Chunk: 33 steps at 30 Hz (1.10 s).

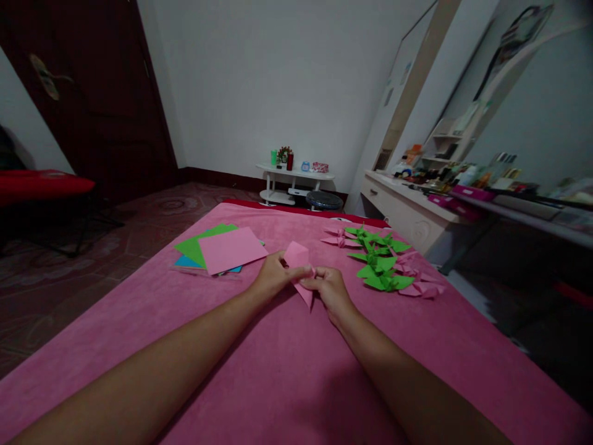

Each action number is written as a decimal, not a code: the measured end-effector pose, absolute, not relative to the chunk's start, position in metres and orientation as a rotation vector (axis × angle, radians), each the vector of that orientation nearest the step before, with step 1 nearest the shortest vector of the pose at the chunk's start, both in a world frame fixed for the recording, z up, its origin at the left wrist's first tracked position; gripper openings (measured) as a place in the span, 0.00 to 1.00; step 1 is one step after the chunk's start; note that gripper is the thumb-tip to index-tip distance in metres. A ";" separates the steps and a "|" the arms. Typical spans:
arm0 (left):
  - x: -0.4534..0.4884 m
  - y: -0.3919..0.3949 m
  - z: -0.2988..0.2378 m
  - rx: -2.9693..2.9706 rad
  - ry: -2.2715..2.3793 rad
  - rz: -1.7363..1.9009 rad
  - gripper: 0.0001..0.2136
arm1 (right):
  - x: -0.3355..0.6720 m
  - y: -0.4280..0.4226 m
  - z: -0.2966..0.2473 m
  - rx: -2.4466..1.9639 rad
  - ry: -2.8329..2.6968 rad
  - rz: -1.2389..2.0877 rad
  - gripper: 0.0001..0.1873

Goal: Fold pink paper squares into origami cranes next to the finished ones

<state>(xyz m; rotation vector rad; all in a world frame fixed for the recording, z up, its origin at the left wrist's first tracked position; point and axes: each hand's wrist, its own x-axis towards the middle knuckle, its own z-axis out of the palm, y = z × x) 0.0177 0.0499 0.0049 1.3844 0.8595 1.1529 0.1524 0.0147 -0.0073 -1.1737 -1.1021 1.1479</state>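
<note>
Both my hands meet over a pink bed cover (287,371), pinching a partly folded pink paper piece (297,258). My left hand (273,276) grips its left side with closed fingers. My right hand (328,289) pinches its lower right edge, fingers curled. A stack of flat paper sheets lies just left of my hands, with a pink sheet (231,248) on top, a green sheet (197,245) and a blue one beneath. To the right sits a cluster of folded paper figures, green ones (382,272) and pink ones (340,238).
A cream dresser (407,213) crowded with bottles stands right of the bed, with a mirror above. A small white shelf table (294,179) with small items stands at the far wall. A dark door (92,93) and a red seat (41,184) are on the left.
</note>
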 end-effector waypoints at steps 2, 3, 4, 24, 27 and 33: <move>0.020 0.047 0.005 1.343 0.864 1.181 0.18 | 0.152 0.014 -0.008 -1.175 -1.157 1.169 0.09; 0.020 0.046 0.004 1.307 0.875 1.199 0.18 | 0.151 0.013 -0.009 -1.164 -1.181 1.187 0.09; 0.021 0.046 0.004 1.274 0.889 1.216 0.17 | 0.150 0.013 -0.009 -1.150 -1.197 1.203 0.10; 0.013 0.053 0.004 0.965 0.760 1.243 0.22 | 0.146 0.024 -0.023 -1.143 -1.331 0.766 0.19; 0.008 0.052 0.006 0.985 0.706 1.213 0.23 | 0.148 0.026 -0.023 -1.137 -1.325 0.724 0.21; 0.005 0.050 0.000 1.120 0.700 1.201 0.19 | 0.151 0.026 -0.024 -1.137 -1.297 0.717 0.22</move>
